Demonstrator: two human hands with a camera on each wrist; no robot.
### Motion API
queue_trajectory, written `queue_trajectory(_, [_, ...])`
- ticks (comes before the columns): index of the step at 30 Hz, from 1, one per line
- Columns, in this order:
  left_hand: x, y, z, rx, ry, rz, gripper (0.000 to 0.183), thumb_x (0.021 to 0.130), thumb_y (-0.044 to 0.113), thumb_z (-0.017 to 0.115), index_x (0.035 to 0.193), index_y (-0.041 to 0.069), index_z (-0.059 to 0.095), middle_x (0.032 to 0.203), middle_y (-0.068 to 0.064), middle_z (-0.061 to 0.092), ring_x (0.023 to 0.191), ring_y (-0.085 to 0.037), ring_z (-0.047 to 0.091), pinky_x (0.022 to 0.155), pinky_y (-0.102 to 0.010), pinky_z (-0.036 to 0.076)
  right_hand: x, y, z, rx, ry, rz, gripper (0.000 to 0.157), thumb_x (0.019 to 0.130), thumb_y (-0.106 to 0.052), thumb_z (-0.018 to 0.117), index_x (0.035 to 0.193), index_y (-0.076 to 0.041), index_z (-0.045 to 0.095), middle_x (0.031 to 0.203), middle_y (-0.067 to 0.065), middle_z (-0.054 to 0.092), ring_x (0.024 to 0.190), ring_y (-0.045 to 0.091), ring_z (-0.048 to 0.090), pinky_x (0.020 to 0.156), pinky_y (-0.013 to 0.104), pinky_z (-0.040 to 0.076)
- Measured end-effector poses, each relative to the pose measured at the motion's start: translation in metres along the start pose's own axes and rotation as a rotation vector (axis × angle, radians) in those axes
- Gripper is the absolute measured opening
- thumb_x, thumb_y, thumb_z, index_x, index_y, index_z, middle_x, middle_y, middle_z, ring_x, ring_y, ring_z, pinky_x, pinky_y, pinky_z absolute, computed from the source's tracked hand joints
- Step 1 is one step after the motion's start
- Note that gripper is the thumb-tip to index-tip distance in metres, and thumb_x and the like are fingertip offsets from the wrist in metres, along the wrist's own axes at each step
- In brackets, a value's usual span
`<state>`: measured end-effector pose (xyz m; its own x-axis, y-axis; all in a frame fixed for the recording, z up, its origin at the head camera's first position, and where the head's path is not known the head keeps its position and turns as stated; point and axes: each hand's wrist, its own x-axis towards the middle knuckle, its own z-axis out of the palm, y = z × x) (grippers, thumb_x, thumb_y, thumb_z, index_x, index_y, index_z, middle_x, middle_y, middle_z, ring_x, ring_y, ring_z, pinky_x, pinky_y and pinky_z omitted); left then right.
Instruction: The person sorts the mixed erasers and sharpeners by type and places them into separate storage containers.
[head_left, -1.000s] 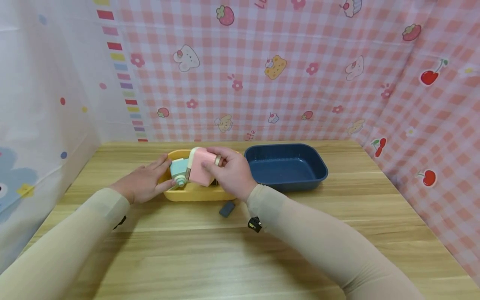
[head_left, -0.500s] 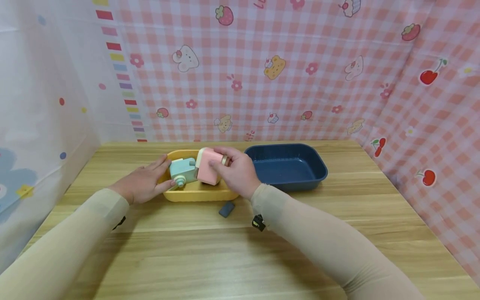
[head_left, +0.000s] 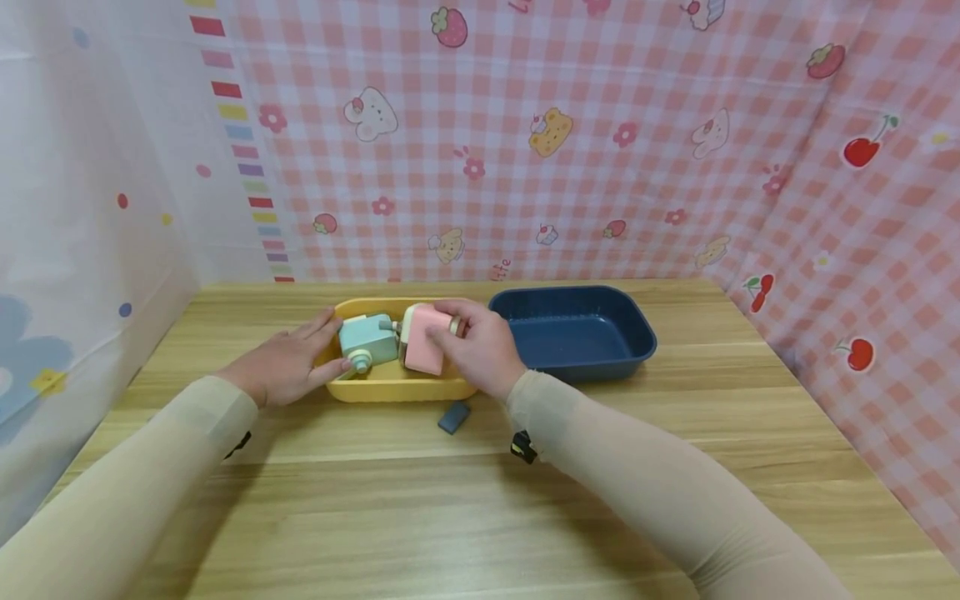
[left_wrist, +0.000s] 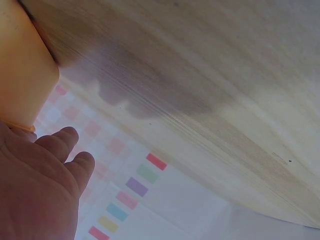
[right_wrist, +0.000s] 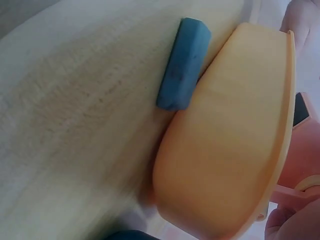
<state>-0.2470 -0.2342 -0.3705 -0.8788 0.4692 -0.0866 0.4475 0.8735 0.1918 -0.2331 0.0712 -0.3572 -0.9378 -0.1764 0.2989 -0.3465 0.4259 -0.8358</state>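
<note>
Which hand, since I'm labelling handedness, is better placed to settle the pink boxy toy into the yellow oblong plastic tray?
Probably the right hand: it grips the toy at the tray; the left hand touches the tray's left end.

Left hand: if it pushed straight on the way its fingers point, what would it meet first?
Most likely the mint-green toy in the yellow tray: the left hand lies right beside it at the tray's end. Whether they already touch, I can't tell.

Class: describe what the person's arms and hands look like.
The left sleeve and right sleeve are long, plain and beige. The left hand and right hand wear no gloves. Below each cuff shows a small black piece, the right one marked with yellow.
</note>
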Motion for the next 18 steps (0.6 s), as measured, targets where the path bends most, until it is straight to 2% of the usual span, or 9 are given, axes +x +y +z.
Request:
queue_trajectory(4, [-0.0001,-0.0001,-0.0001,0.002,-0.001,-0.004,0.087,0.11,0.059,0.037,0.166,-0.004,0.016,0.175,-0.027,0.006,0.159,-0.048,0.021,0.122,-0.074,0.023,-0.0013,0.001,0.0006,-0.025,-0.012,0.033,0.037,0.099,-0.026,0.076,0.134,-0.014,0.073,0.079,0.005,0.062,0.064,0.017,0.049,0.054,0.025,0.038])
queue_trajectory(8, [-0.0002,-0.0001,-0.0005,0.0,-0.004,-0.001,0.087,0.11,0.059,0.037,0.166,-0.004,0.016,0.175,-0.027,0.005,0.159,-0.048,0.02,0.122,-0.075,0.023,-0.0022,0.0018,0.0015,-0.031,-0.022,0.051,0.036,0.099,-0.026,0.075,0.133,-0.015,0.073,0.095,0.004,0.069,0.075,0.02,0.054,0.058,0.026,0.041])
queue_trajectory(18, [-0.0005,-0.0011,-0.0003,-0.004,-0.01,-0.003,0.087,0.11,0.06,0.035,0.167,-0.003,0.014,0.176,-0.026,0.004,0.161,-0.047,0.017,0.123,-0.074,0.022,-0.0021,0.0016,0.0025,-0.021,-0.045,0.082,0.035,0.101,-0.026,0.074,0.135,-0.016,0.072,0.095,0.006,0.069,0.072,0.019,0.052,0.057,0.026,0.04])
